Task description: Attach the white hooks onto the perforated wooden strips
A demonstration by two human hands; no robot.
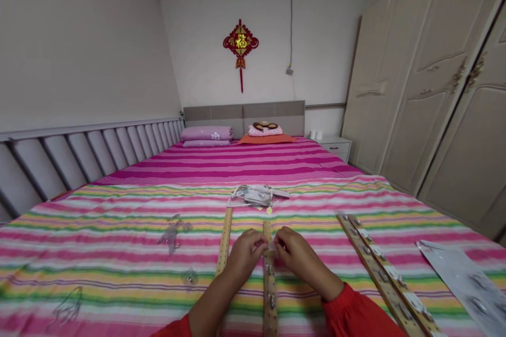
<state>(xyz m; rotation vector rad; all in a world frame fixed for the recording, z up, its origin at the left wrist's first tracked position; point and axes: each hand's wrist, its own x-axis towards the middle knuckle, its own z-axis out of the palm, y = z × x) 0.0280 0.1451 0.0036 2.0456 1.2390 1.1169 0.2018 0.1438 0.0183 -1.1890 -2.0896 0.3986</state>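
Observation:
Both my hands meet over a narrow wooden strip [270,295] that lies on the striped bedsheet [118,237] and carries small clear clips. My left hand [245,254] is closed, its fingers pinching something small at the strip's far end. Facing it from the other side, my right hand [294,255] is closed too, its fingertips pressed on the same spot. What sits between the fingertips is too small to name. A second bare wooden strip [224,241] lies just left of my left hand. Red sleeves cover both wrists.
A third wooden strip [383,268] with several clear clips lies to the right, beside a grey sheet [466,279]. A pile of clear packets [255,195] lies ahead. Loose clear clips [172,231] are scattered on the left. Pillows, headboard, nightstand and wardrobe stand beyond.

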